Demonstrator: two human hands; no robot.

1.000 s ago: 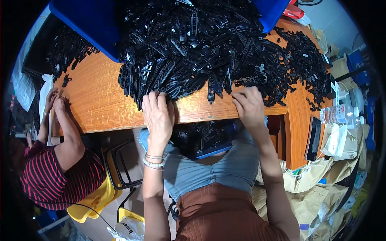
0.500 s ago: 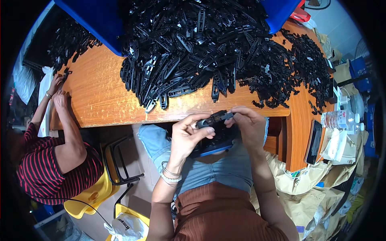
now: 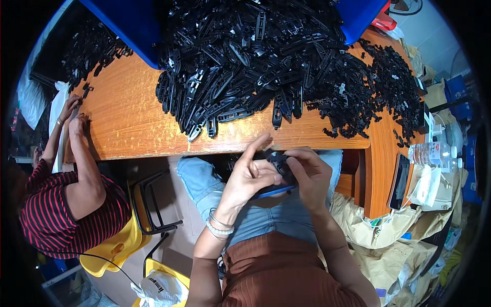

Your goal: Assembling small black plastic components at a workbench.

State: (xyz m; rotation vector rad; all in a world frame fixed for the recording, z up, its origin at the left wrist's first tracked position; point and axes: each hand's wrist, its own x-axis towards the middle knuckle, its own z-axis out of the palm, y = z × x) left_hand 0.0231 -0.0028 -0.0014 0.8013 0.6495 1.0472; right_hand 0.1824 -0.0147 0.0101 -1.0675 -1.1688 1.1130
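A wooden table (image 3: 128,123) stretches in front of me, heaped with a big pile of black plastic parts (image 3: 266,56), and a person in a striped shirt (image 3: 56,215) works at its left end. Over my lap, below the table edge, my left hand (image 3: 250,176) and right hand (image 3: 312,176) are pressed together, both clamped on one small black plastic piece (image 3: 280,162).

Bright, even light fills the scene, with a soft sheen on the orange wooden bench (image 3: 128,123) and faint glints on the heap of black plastic parts (image 3: 266,61). Under the bench it is dimmer. The fisheye lens bows the bench edge and crowds things at the rim, beyond which a black border closes in. Focus is sharp centrally, softer outward
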